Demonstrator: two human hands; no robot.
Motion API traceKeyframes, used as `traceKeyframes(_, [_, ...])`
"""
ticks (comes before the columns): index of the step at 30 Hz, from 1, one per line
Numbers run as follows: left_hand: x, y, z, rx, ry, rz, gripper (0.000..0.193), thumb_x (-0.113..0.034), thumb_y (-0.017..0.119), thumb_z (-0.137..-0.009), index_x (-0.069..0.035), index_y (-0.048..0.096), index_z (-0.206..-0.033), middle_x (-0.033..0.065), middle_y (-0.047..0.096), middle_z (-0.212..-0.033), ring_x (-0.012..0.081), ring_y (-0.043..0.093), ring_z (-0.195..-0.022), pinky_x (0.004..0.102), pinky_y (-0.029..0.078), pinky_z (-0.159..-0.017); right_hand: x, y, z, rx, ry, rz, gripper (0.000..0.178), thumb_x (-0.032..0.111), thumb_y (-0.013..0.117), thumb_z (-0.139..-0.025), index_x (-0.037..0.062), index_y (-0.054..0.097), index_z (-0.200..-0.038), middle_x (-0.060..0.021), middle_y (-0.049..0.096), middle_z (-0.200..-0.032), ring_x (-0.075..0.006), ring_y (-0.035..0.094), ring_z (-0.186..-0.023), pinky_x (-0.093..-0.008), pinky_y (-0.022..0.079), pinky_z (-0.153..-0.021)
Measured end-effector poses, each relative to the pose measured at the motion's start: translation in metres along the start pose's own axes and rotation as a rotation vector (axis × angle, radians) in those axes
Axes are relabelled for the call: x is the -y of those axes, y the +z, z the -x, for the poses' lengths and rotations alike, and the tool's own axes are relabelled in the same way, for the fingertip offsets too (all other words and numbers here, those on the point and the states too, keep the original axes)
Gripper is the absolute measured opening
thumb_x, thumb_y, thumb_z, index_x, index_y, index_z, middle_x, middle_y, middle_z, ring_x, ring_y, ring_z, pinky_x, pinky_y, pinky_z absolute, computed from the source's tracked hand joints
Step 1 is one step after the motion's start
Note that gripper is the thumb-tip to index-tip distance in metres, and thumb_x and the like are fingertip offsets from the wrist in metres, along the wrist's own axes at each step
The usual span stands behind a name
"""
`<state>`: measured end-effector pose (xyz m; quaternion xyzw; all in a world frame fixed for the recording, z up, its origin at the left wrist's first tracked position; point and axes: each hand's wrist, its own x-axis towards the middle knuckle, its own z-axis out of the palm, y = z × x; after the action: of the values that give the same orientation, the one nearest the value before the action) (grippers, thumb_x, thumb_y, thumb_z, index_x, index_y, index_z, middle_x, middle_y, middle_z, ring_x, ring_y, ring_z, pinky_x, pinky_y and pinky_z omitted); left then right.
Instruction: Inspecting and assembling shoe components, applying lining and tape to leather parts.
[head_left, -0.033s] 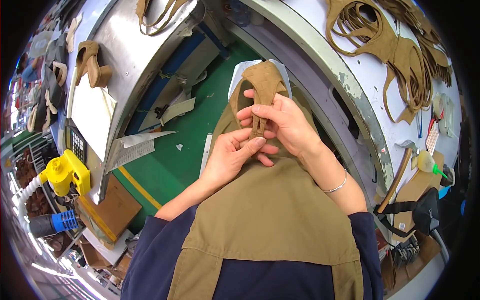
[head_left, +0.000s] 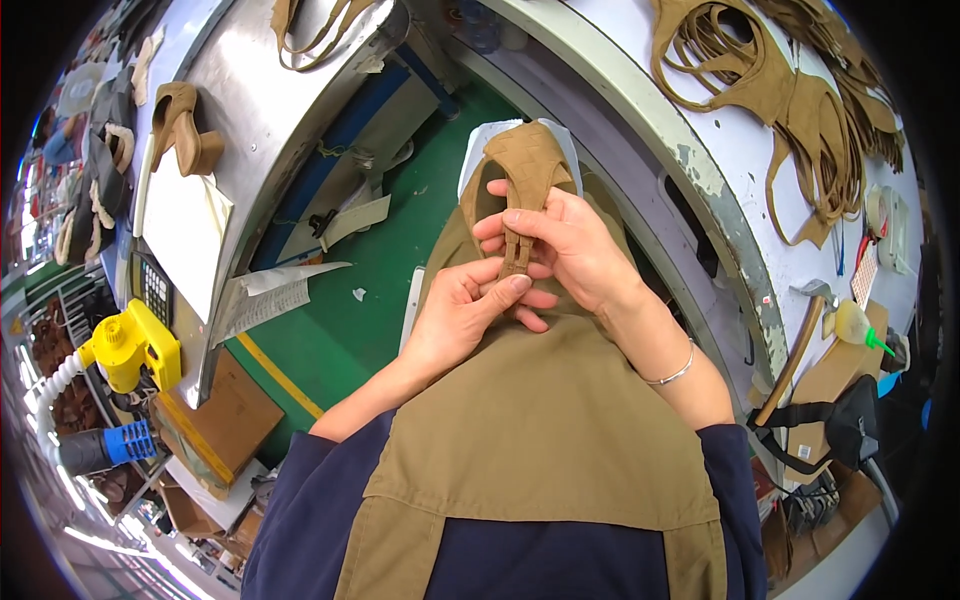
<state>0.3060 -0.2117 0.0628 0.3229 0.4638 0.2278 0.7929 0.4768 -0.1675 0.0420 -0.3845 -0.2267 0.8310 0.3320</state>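
A brown suede-like shoe upper [head_left: 528, 155] with a narrow, slotted strap hangs between my hands above my lap. My left hand [head_left: 462, 308] pinches the strap's near end between thumb and fingers. Higher up, my right hand [head_left: 568, 242] grips the same strap with its thumb on top and fingers behind. The upper's wider, quilted-looking part lies beyond my fingers, over a pale sheet [head_left: 478, 150] on my lap. My fingers cover part of the strap.
At right, a white bench holds piled brown uppers [head_left: 815, 150], a hammer [head_left: 795, 355] and a green-tipped bottle [head_left: 855, 328]. On the left metal table stand a heeled brown sandal [head_left: 182, 130], white paper [head_left: 180, 235], a calculator [head_left: 152, 285] and a yellow blower [head_left: 135, 345].
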Motion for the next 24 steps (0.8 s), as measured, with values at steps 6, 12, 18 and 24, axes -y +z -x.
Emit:
traceKeyframes(6, [-0.002,0.002,0.0,0.03,-0.021,0.037,0.034,-0.022,0.046,-0.104,0.005,0.055,-0.123,0.0146,0.069,-0.102,0.0188,0.069,-0.088,0.03,0.054,-0.083,0.002,0.0,0.001,-0.046,0.024,-0.028,0.055,0.029,0.061,-0.096,-0.0023,0.041,-0.137,-0.013,0.067,-0.104,-0.0156,0.064,-0.094,-0.0227,0.047,-0.06])
traceKeyframes(12, [-0.002,0.004,-0.001,0.024,-0.011,0.064,0.037,-0.022,0.047,-0.103,0.007,0.055,-0.124,0.0169,0.069,-0.102,0.0222,0.069,-0.088,0.0335,0.054,-0.084,0.0,-0.007,-0.003,0.002,0.01,-0.011,0.059,0.029,0.056,-0.098,-0.0059,0.034,-0.139,-0.0189,0.064,-0.11,-0.021,0.063,-0.098,-0.0325,0.054,-0.072])
traceKeyframes(18, [0.001,-0.001,-0.001,0.069,-0.021,0.086,0.036,-0.021,0.048,-0.103,0.006,0.054,-0.126,0.0166,0.068,-0.105,0.023,0.068,-0.092,0.0344,0.054,-0.086,-0.005,-0.004,-0.004,-0.035,-0.027,-0.045,0.054,0.028,0.058,-0.097,-0.0041,0.041,-0.136,-0.0155,0.067,-0.104,-0.019,0.064,-0.097,-0.0297,0.054,-0.073])
traceKeyframes(24, [-0.006,0.0,-0.004,0.1,-0.097,0.239,0.039,-0.024,0.054,-0.1,0.003,0.052,-0.127,0.0143,0.066,-0.113,0.0239,0.066,-0.102,0.0376,0.051,-0.093,-0.007,-0.009,-0.012,-0.048,0.049,-0.013,0.05,0.027,0.059,-0.096,-0.0029,0.043,-0.133,-0.017,0.066,-0.104,-0.0213,0.064,-0.098,-0.0322,0.055,-0.08])
